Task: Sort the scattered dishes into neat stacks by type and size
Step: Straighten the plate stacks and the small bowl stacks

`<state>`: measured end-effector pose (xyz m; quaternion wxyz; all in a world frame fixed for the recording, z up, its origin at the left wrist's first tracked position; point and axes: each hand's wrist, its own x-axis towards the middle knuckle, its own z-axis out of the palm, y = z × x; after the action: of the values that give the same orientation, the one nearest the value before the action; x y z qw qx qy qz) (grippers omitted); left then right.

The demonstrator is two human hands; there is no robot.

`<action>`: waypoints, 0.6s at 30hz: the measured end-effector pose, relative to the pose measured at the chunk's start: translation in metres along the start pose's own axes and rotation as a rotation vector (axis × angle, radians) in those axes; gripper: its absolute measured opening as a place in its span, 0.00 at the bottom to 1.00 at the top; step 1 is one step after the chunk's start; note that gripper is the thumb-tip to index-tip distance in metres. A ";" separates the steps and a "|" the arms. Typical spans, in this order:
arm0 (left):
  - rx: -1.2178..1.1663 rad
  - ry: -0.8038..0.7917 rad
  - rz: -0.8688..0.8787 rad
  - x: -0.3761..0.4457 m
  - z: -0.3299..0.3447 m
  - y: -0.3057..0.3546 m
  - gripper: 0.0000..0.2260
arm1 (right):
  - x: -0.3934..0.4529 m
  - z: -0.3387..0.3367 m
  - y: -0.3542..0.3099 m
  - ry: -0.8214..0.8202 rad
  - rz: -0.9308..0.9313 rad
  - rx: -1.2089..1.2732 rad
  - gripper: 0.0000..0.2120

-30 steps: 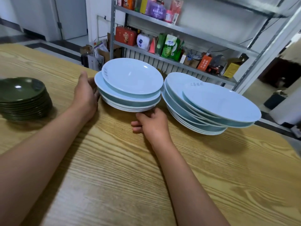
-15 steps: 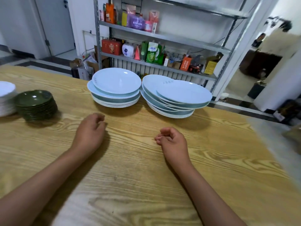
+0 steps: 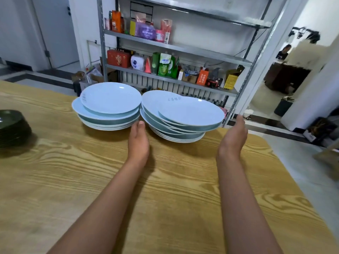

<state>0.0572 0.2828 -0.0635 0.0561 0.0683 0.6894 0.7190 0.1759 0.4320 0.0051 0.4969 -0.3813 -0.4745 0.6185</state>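
Observation:
Two stacks of pale blue plates stand at the far edge of the wooden table (image 3: 165, 189). The left stack (image 3: 108, 107) is fairly even. The right stack (image 3: 181, 116) is crooked, its upper plates slid toward the right. My left hand (image 3: 138, 140) is open, its fingertips at the gap between the two stacks, by the right stack's left side. My right hand (image 3: 233, 136) is open, palm facing left, just right of the crooked stack and not touching it. A stack of dark green small dishes (image 3: 12, 127) sits at the left edge.
A metal shelf rack (image 3: 174, 48) with packets and boxes stands right behind the table's far edge. The table's right edge runs diagonally past my right arm, with floor beyond. A person sits in the far room at the right.
Both hands have moved forward from the middle of the table to either side of the right blue stack, and have opened. The view has shifted right, leaving the green dishes at the frame's edge.

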 end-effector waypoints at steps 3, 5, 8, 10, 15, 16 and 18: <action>-0.077 0.035 0.021 0.012 0.017 -0.006 0.17 | 0.036 0.011 0.002 -0.100 -0.018 -0.015 0.13; -0.109 0.057 0.027 0.023 0.022 -0.009 0.15 | 0.054 0.016 0.005 -0.195 0.017 -0.017 0.15; -0.139 0.039 0.064 0.041 0.024 -0.015 0.10 | 0.078 0.022 0.006 -0.282 0.081 0.069 0.29; -0.145 0.005 0.078 0.051 0.025 -0.021 0.14 | 0.085 0.026 0.007 -0.304 0.081 0.094 0.29; -0.113 -0.025 0.144 0.058 0.028 -0.023 0.19 | 0.082 0.035 0.019 -0.341 0.035 -0.072 0.07; -0.126 -0.016 0.141 0.060 0.028 -0.025 0.19 | 0.083 0.036 0.021 -0.330 0.025 -0.090 0.07; -0.131 -0.010 0.127 0.061 0.027 -0.026 0.18 | 0.083 0.037 0.022 -0.326 0.025 -0.101 0.08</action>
<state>0.0011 0.3209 -0.0876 0.0180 0.1114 0.6348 0.7644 0.1176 0.5040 -0.0069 0.3858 -0.3064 -0.5744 0.6538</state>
